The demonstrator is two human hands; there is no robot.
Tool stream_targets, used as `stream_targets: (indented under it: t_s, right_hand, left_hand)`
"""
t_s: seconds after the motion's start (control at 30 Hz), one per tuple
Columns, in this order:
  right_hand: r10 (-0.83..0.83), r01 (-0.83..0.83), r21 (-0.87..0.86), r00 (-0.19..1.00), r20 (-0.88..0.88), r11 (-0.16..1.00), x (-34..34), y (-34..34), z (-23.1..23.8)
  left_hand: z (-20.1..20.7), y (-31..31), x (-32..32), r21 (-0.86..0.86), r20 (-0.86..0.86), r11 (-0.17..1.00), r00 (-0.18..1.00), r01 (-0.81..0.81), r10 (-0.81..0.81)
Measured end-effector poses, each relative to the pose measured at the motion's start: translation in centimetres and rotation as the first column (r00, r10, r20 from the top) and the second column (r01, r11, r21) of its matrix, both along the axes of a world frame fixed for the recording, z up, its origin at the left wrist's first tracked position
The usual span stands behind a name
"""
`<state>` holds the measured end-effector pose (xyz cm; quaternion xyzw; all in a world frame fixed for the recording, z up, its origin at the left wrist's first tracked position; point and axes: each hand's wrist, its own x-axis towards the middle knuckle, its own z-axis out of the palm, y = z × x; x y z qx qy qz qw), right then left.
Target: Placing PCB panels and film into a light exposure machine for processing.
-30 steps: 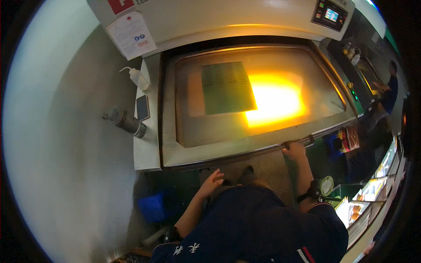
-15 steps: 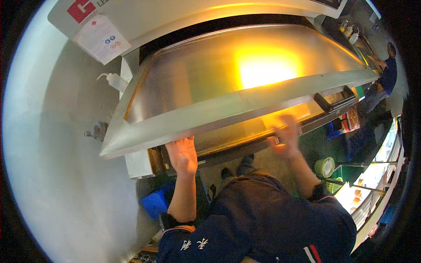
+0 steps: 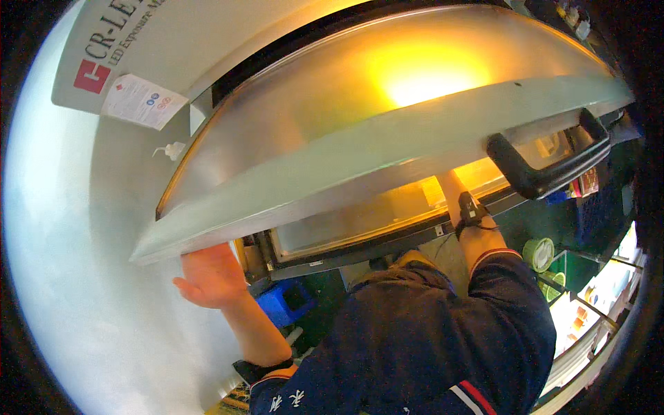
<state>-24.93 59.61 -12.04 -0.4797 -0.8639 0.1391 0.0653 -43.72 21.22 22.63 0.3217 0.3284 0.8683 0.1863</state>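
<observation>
A pale green lid (image 3: 387, 124) with a metallic panel stands raised over the bed of a large machine. My left hand (image 3: 213, 277) is at the lid's front left corner, palm showing, thumb stretched out to the side; its other fingertips are hidden by the lid's edge. My right arm reaches through the gap below the lid, with only the base of my right hand (image 3: 451, 184) showing and its fingers hidden. A dark band with a small device (image 3: 472, 209) circles that wrist. To the right of it, a thick black handle (image 3: 546, 162) is fixed to the lid's front.
The machine's dark front rail (image 3: 387, 238) runs before me, with a glass-like bed (image 3: 332, 228) behind it. A blue container (image 3: 283, 304) sits low at left. Green round baskets (image 3: 539, 254) and a brightly lit surface (image 3: 588, 304) are at right. A white squeeze bottle (image 3: 171, 150) stands behind the lid's left side.
My left hand has slid left along the lid's edge to its corner. My right hand has gone from in front of the rail to under the lid. My view has shifted.
</observation>
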Motion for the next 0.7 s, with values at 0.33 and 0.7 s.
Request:
stream_targets:
  t_s: [0.33,0.7]
  right_hand:
    - [-0.286,0.340,-0.304,0.935,0.210,0.890,-0.5,1.0,1.5]
    - [-0.353,0.561,-0.531,0.822,0.447,0.634,-1.9,-4.0,0.4]
  left_hand:
    - [2.9,3.6,-2.1,0.087,0.070,0.996,0.997,-0.011,0.005]
    - [-5.6,7.0,-3.2,-0.105,-0.281,0.981,0.942,0.162,-0.185]
